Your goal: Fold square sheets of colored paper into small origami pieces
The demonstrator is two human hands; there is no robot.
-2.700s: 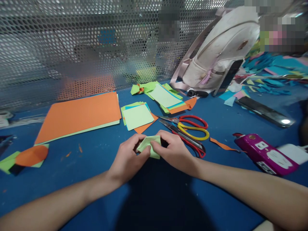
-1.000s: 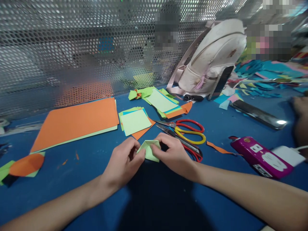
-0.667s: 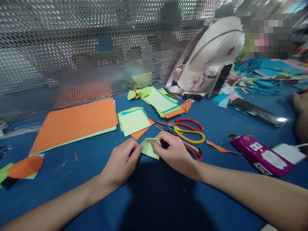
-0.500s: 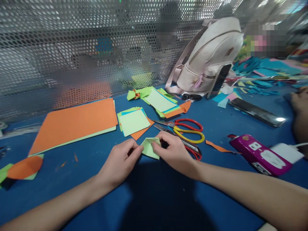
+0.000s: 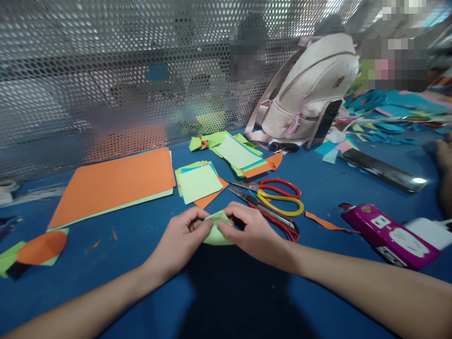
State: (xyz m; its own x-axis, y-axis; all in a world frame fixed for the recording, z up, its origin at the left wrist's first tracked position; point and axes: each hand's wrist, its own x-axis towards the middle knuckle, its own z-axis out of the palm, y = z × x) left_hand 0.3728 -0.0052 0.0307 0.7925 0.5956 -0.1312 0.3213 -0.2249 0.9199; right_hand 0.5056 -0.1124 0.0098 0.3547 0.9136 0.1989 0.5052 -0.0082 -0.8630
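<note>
The small pale green paper is just below the middle of the frame, between the two hands I watch from far away. It is bent, with a fold standing up at the top. The left hand pinches its left side, thumb in front and fingers behind. The right hand pinches the right side the same way. So both grips are closed on the paper. I think it is held from two sides because thin paper slips and springs open easily. I can't see the fingertips behind it.

Just above the hands, near the middle of the frame, I see a pile of small squares, pale green on top. It seems to be put there to be easy to reach. To the right of the pile lie the red and yellow scissors and what looks like a cutter knife. Their points face left and their handles face right, maybe so the right hand can grab them.

Big orange sheets lie flat at the left of the frame, out of the way, I guess. At the upper right, a pale backpack leans by the metal mesh, and a phone leans on the backpack, likely so it won't fall. A purple case lies at the right, beside a white block. Another person's hand shows at the right edge.
</note>
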